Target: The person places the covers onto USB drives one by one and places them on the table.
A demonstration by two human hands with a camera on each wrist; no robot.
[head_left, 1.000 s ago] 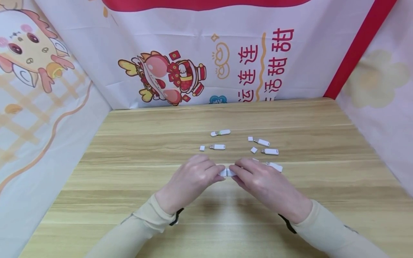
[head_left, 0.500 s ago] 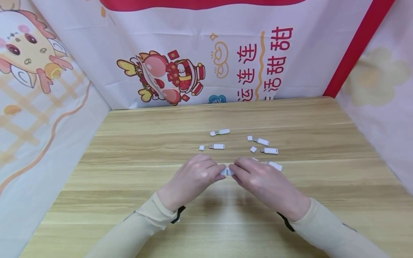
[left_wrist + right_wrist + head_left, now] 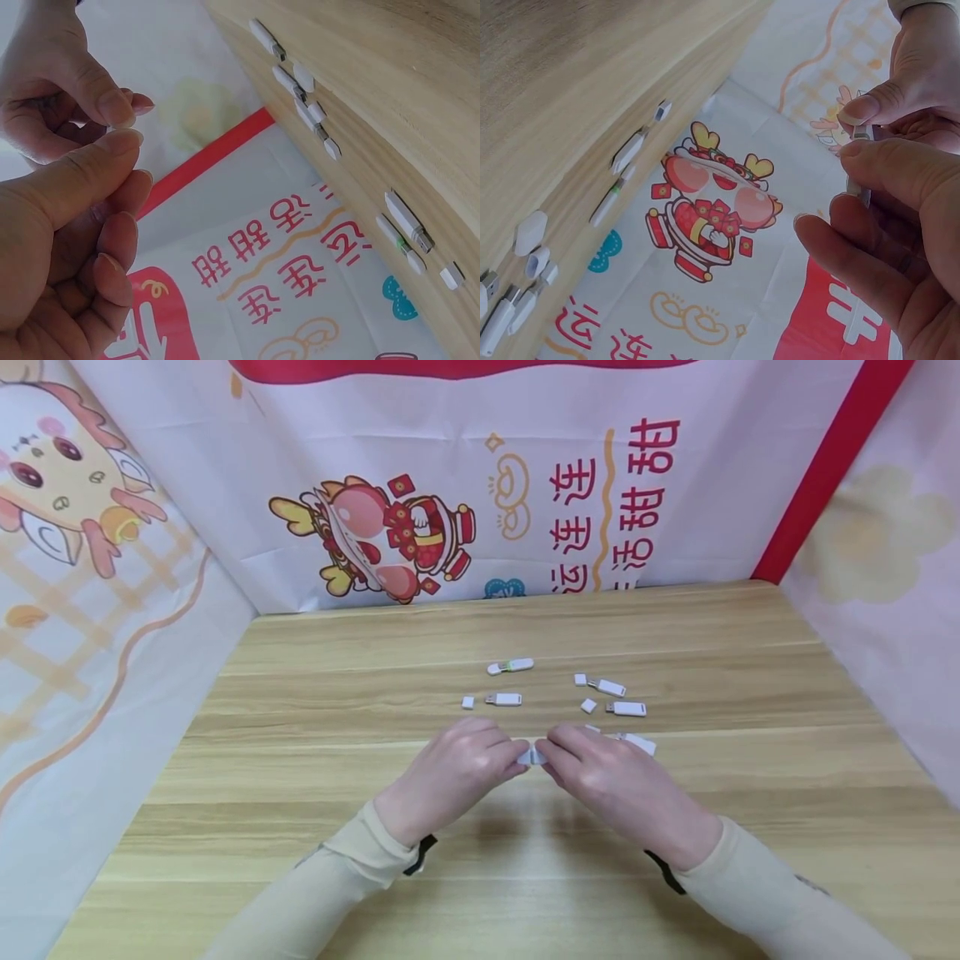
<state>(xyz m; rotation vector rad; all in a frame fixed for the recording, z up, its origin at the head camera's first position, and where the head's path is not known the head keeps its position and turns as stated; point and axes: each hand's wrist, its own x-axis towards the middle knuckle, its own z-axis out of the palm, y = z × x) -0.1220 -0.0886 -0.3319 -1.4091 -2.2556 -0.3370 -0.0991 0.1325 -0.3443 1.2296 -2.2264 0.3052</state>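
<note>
Both hands meet over the table, fingertips nearly together, at a small white USB stick [image 3: 539,757]. My left hand [image 3: 453,770] pinches the stick's cap [image 3: 524,757] between thumb and fingers. From the other side, my right hand [image 3: 618,789] pinches the body, most of which its fingers cover. A seam between cap and body shows in the head view. In the right wrist view, part of the stick [image 3: 862,132] shows between the two thumbs. The left wrist view hides it almost wholly behind the thumbs.
Several white USB sticks lie uncapped beyond the hands, including one [image 3: 507,699] beside its cap [image 3: 468,702] and another [image 3: 628,709] farther right. A stick with a green band [image 3: 521,665] lies farthest back. Printed cloth [image 3: 315,410] borders the wooden table [image 3: 337,652].
The left hand has shifted slightly right. Both hands keep their pinch on the stick, and the head view has tilted a little.
</note>
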